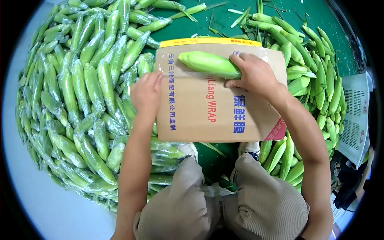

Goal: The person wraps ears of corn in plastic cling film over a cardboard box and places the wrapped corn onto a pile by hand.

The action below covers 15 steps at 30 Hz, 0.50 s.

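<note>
My right hand (256, 74) grips the right end of a green ear of corn in its husk (208, 64), which lies crosswise over a cardboard box (188, 108) printed with "WRAP". A thin sheen of clear plastic film (188, 73) shows along the ear's lower side. At the box's left edge is my left hand (146, 92), its fingers pressed together. Whether they pinch film or the box's edge, I cannot tell. The box sits in front of my knees, with a yellow strip (216, 41) along its far edge.
A large heap of film-wrapped corn (88, 84) rises on the left. Corn in plain husks (320, 84) is piled on the right, beside a pale plastic crate (354, 116). Loose husk leaves litter the green floor (224, 20). My shoes (249, 149) are just below the box.
</note>
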Tool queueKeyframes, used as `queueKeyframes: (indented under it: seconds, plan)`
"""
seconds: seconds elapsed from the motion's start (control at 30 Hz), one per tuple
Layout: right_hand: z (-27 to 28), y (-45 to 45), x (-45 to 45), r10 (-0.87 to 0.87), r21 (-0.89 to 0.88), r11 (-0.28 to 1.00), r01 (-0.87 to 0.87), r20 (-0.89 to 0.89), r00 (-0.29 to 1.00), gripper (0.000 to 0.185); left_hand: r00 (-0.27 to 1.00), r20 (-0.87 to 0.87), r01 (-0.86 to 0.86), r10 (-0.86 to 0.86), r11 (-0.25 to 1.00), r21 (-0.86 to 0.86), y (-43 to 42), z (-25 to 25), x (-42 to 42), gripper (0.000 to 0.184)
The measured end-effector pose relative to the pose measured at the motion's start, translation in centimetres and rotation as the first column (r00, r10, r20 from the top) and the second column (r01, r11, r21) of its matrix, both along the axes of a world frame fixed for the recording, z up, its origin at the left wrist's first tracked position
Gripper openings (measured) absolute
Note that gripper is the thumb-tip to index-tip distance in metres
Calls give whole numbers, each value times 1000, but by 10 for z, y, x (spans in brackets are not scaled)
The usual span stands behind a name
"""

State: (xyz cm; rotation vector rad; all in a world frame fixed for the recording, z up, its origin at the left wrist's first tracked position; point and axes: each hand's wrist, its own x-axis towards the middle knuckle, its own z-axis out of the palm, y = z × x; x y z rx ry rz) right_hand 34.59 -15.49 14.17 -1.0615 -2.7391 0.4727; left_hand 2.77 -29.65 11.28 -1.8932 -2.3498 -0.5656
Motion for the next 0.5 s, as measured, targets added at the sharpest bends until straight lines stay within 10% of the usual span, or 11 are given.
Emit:
queueKeyframes:
  seconds: [0.13,0.27,0.4,0.5]
  plan:
    - [31,-29,19,173,-308,944,-118,159,972,61,933,288,97,-217,921,378,-43,9,29,15]
    - [36,-84,23,269,-495,852,-170,136,953,63,868,218,383,-446,882,275,-87,3,100,27]
    - [29,-75,22,186,168,971,-168,-96,978,74,846,314,440,-431,897,46,-53,32,109,43]
    - [22,-55,3,70,177,983,-59,-54,996,75,915,-127,373,-384,923,-99,36,30,83,58]
